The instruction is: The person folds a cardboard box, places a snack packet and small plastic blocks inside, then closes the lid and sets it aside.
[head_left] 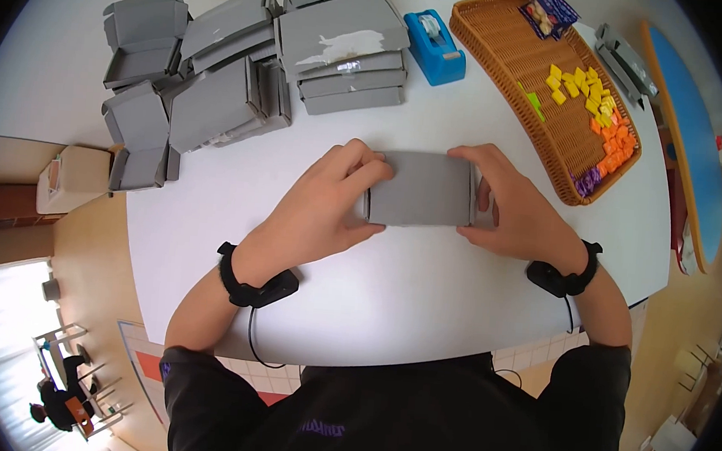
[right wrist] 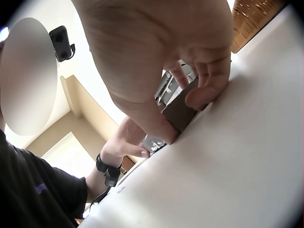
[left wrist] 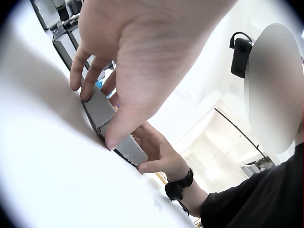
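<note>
A closed grey cardboard box (head_left: 422, 188) lies flat on the white table between both hands. My left hand (head_left: 317, 192) grips its left end, thumb at the near corner and fingers on the far side. At the opposite end my right hand (head_left: 519, 208) holds it the same way, thumb near and fingers at the far corner. Seen from the left wrist, the box (left wrist: 99, 108) sits low against the tabletop, partly hidden by the thumb. The right wrist view shows the box's dark end (right wrist: 179, 114) between thumb and fingers, and shiny tape by the left hand.
Closed grey boxes (head_left: 342, 37) are stacked at the back, with open boxes (head_left: 146, 43) to their left. A blue tape dispenser (head_left: 436, 49) stands beside the stack. At right, a wicker basket (head_left: 509, 72) holds yellow, orange, purple and green pieces and a snack packet (head_left: 550, 13).
</note>
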Action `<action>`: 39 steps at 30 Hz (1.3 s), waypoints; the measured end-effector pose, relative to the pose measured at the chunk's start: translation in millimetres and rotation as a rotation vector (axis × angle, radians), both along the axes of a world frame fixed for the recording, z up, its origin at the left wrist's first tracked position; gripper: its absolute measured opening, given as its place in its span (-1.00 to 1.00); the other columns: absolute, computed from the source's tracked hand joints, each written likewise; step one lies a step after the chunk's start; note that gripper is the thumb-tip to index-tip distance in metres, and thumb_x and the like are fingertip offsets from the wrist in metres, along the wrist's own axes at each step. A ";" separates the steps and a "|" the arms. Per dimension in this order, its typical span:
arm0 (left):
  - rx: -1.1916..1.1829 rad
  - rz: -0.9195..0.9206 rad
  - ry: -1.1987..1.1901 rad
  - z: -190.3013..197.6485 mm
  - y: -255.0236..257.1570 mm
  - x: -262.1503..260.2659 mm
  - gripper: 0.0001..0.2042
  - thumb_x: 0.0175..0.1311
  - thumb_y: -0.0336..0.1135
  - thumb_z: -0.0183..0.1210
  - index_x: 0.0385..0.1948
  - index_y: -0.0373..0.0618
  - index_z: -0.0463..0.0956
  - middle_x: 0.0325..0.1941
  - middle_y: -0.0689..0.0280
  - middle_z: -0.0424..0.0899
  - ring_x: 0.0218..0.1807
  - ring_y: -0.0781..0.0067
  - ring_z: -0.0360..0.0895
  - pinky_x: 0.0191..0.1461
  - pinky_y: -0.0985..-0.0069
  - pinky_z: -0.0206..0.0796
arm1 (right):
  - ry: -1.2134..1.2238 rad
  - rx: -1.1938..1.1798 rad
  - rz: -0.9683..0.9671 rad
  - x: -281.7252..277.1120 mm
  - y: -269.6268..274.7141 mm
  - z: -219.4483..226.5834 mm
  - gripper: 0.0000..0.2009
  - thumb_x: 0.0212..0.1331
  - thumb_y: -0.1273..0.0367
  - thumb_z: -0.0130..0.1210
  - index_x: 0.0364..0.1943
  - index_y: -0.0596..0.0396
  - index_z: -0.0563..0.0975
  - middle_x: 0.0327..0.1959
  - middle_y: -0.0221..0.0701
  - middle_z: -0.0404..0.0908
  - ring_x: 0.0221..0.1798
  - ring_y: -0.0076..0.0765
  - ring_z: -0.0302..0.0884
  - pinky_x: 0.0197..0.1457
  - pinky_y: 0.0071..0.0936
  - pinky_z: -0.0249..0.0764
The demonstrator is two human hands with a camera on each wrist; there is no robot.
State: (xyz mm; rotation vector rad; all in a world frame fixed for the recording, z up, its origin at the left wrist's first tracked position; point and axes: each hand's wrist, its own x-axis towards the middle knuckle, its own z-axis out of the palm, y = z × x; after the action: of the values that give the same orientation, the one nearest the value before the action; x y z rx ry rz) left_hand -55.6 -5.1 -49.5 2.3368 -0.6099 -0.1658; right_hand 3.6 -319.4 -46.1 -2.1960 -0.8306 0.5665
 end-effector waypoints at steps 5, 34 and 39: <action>-0.155 0.049 -0.046 -15.6 5.5 1.5 -0.17 -0.04 -0.41 0.65 0.41 -0.05 0.50 0.42 0.11 0.51 0.54 -0.08 0.39 0.55 0.13 0.36 | 0.092 0.025 0.012 15.3 -0.3 -2.3 0.04 -0.21 0.51 0.65 0.54 -0.09 0.39 0.25 -0.38 0.43 -0.18 -0.47 0.57 -0.15 -0.56 0.63; -0.247 -0.066 0.053 -34.2 23.8 12.2 -0.13 -0.15 -0.18 0.67 0.38 0.01 0.54 0.40 0.23 0.61 0.50 0.02 0.46 0.59 0.09 0.18 | 0.170 0.177 0.100 28.7 -13.7 -14.8 0.03 -0.29 0.24 0.84 0.46 -0.19 0.52 0.14 -0.48 0.52 -0.21 -0.54 0.58 -0.24 -0.57 0.56; -0.236 -0.075 0.042 -36.0 23.4 12.4 -0.12 -0.13 -0.16 0.68 0.39 0.01 0.53 0.41 0.23 0.59 0.52 0.02 0.44 0.60 0.09 0.16 | 0.169 0.171 0.093 28.0 -13.7 -13.9 0.02 -0.30 0.26 0.84 0.45 -0.19 0.53 0.17 -0.48 0.52 -0.19 -0.53 0.59 -0.24 -0.59 0.58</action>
State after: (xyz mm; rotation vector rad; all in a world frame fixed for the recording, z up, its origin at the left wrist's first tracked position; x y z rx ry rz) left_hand -43.1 18.3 -85.5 2.0800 -0.6591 -0.1675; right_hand 31.7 -333.1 -60.0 -1.9342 -0.8606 0.6903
